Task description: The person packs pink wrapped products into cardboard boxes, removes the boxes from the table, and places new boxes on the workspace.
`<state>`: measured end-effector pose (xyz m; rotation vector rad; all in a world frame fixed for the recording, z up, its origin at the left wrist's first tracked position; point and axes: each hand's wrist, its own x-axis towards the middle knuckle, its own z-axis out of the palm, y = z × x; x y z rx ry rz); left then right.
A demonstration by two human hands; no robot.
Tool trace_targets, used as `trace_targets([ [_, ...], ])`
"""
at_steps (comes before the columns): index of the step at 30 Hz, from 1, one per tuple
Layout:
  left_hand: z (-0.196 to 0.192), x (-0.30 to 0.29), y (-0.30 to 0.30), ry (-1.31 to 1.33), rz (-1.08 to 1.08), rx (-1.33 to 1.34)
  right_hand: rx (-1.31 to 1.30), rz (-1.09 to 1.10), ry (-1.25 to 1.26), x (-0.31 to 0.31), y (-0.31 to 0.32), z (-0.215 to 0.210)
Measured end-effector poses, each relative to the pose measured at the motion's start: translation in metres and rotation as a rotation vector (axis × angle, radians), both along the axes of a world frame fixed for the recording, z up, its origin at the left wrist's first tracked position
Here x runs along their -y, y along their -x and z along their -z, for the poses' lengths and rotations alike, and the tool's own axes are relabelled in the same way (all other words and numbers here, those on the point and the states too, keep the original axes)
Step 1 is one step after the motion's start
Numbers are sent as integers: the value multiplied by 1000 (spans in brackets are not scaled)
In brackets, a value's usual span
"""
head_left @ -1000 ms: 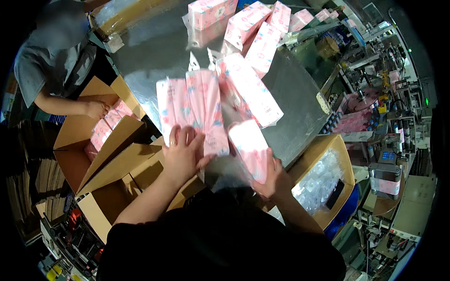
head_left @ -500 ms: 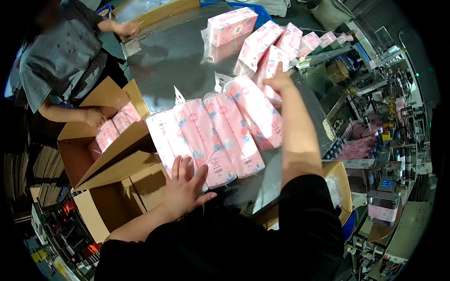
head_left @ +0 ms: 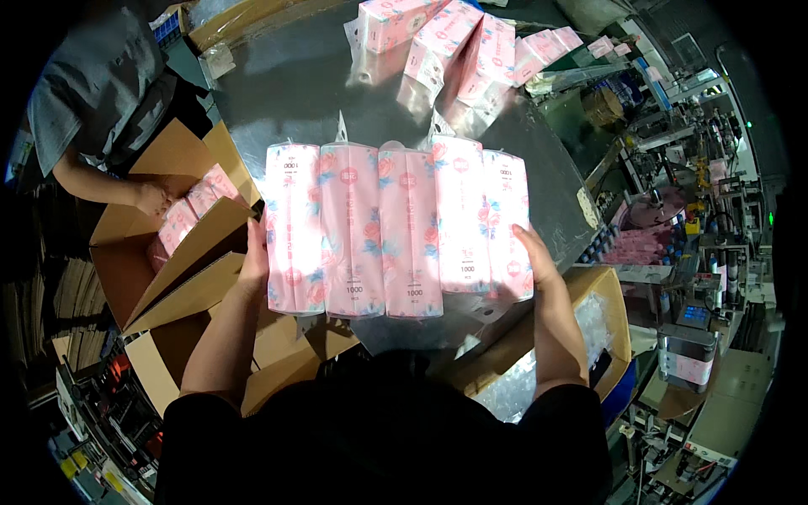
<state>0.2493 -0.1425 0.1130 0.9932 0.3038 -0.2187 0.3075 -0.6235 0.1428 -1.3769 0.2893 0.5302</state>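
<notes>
Five long pink floral plastic-wrapped tissue packs (head_left: 396, 229) lie side by side, long axes pointing away, squeezed between flat-open left hand (head_left: 255, 257) and right hand (head_left: 534, 257).

Both forearms enter from the lower edge in dark sleeves pushed to the elbow, bare below, and run forward and slightly apart. The left hand (head_left: 254, 257) stands upright on edge, palm turned inward toward the right, fingers extended together and pressed flat against the outer left end of what lies between the hands. The right hand (head_left: 532, 255) mirrors it on the opposite end, palm facing left, fingers straight and pointing forward, so that the two open palms clamp inward from either side.
</notes>
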Motion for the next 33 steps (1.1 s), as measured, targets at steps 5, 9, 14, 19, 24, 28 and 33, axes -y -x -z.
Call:
trace_targets([
  [5, 16, 12, -14, 389, 81, -168, 194, 84, -521, -30, -27, 26],
  [9, 19, 19, 4, 378, 70, -163, 125, 170, -531, -37, -18, 25],
  [14, -52, -27, 78, 101, 81, 88, 175, 203, -333, -19, 9, -2],
  [19, -121, -143, 193, 493, 67, 491, 295, 21, -65, -58, 24, -53],
  [24, -139, -246, 309, 291, -78, 307, 318, -433, 192, -172, 51, -63],
  [28, -80, -306, 362, 87, -190, -115, -478, -727, -210, -319, 107, -52],
  [33, 15, -356, 371, -52, -127, -431, -577, -761, 478, -443, 129, -17],
])
